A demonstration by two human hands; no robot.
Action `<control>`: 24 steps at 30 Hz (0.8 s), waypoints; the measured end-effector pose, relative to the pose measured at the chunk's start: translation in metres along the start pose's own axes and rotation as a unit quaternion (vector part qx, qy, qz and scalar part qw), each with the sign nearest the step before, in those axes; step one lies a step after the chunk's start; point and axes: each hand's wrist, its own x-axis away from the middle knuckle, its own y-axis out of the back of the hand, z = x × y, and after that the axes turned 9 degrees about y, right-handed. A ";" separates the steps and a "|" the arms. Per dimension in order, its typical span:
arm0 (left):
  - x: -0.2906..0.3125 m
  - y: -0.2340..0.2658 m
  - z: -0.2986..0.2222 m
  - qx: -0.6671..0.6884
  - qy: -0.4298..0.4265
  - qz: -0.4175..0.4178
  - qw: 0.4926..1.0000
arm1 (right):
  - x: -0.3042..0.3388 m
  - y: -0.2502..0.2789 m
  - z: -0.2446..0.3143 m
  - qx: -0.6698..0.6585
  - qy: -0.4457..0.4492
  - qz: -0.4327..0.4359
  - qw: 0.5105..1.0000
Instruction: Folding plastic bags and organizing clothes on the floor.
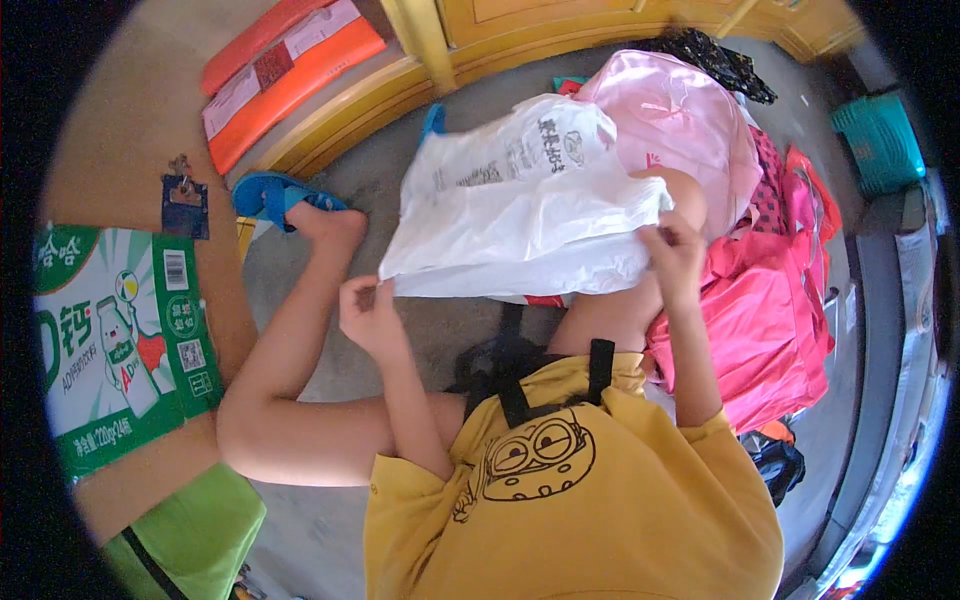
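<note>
A white plastic bag (pixel 500 215) with dark print is stretched out in front of me, over my lap and the floor. My left hand (pixel 372 318) pinches its near left corner. At the right end of the same edge, my right hand (pixel 675 255) is closed on the bag. The bag lies wide and fairly flat, with wrinkles across its upper face. Whether anything is inside it cannot be seen. Behind its right part rests a pink satin-like bag (pixel 675 120), partly covered by the white one.
A bright pink-red fabric bag (pixel 765 320) lies to my right. A teal basket (pixel 880 145) stands at the far right. On the left are a green-and-white carton (pixel 130 340) and a lime green bag (pixel 195 530). Orange packages (pixel 290 80) lie far left, near yellow wooden furniture (pixel 500 22).
</note>
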 end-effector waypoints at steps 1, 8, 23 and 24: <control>-0.002 -0.002 -0.004 0.102 0.023 -0.020 0.994 | 0.004 0.005 0.004 -0.016 -0.016 -0.016 1.000; -0.009 -0.015 -0.001 0.207 0.055 0.004 0.977 | 0.001 -0.028 -0.012 -0.175 0.141 0.050 0.973; -0.018 -0.033 -0.004 0.406 0.234 -0.023 0.883 | 0.002 -0.012 -0.007 -0.132 0.185 -0.120 0.967; -0.016 -0.033 -0.004 0.434 0.275 -0.001 0.858 | 0.004 -0.010 -0.006 -0.104 0.167 -0.098 0.976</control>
